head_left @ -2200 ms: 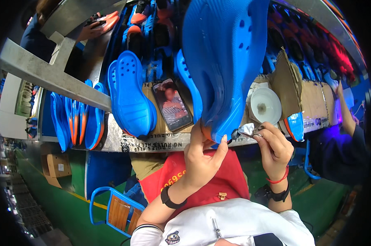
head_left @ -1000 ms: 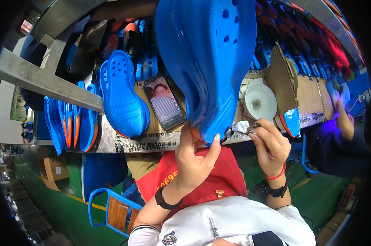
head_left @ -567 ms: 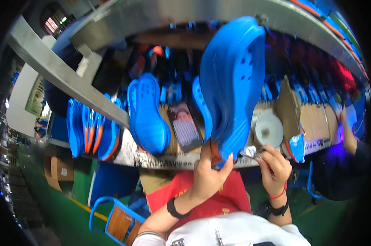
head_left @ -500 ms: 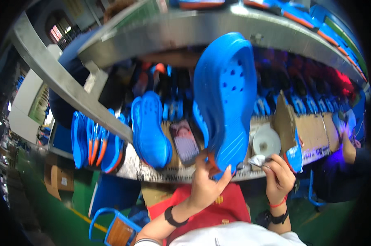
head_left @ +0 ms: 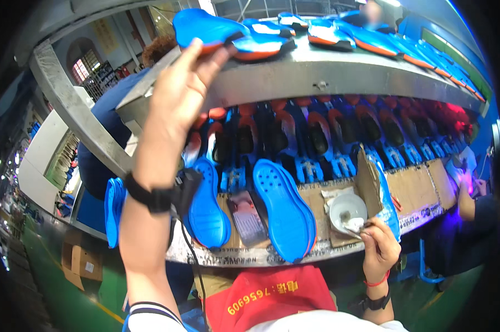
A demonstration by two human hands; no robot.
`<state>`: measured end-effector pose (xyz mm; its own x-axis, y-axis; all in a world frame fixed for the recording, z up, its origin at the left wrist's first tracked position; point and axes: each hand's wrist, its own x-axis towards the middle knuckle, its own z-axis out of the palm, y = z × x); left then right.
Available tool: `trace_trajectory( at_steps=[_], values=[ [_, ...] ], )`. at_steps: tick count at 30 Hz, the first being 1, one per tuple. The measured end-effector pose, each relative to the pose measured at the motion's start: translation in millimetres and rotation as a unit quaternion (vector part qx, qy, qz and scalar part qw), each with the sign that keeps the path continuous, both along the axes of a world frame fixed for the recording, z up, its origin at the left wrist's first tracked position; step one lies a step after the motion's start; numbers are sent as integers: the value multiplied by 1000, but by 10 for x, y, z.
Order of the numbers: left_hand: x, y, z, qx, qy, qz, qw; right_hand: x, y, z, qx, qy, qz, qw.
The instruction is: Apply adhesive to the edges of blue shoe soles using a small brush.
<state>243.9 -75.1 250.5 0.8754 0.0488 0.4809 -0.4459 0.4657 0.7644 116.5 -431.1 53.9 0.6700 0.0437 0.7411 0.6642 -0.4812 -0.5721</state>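
My left hand (head_left: 186, 86) is raised to the upper metal shelf, fingers at the orange edge of a blue shoe sole (head_left: 205, 27), which it grips at the shelf's left end. Low on the right, my right hand (head_left: 380, 249) pinches a small brush-like tool with a white tip (head_left: 352, 224). That tip is inside a white bowl (head_left: 338, 206), over its near side. Between my arms a blue sole with holes (head_left: 283, 207) lies on the cardboard-covered bench. Left of it is another blue sole (head_left: 207, 205), partly behind my left wrist.
More blue soles (head_left: 366, 41) line the upper shelf (head_left: 316, 77). Beneath it stand several orange-and-blue shoes (head_left: 319, 138). A phone-like panel (head_left: 247, 218) lies between the bench soles. An upright cardboard flap (head_left: 370, 177) stands beside the bowl. A co-worker's arm (head_left: 466, 202) is at the far right.
My left hand has carried a sole from over the bench up to the shelf's left end. My right hand's tool has moved into the bowl. The view has tilted up.
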Motion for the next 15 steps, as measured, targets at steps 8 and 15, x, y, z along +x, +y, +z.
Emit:
trace_trajectory(
  at_steps=[8, 15],
  values=[
    [-1064, -713, -1160, 345, 159, 81, 921, 233, -6, -288, -152, -12, -76, 985],
    [-1635, -1050, -2730, 469, 269, 203, 816, 519, 23, -619, -299, 66, -130, 943]
  ],
)
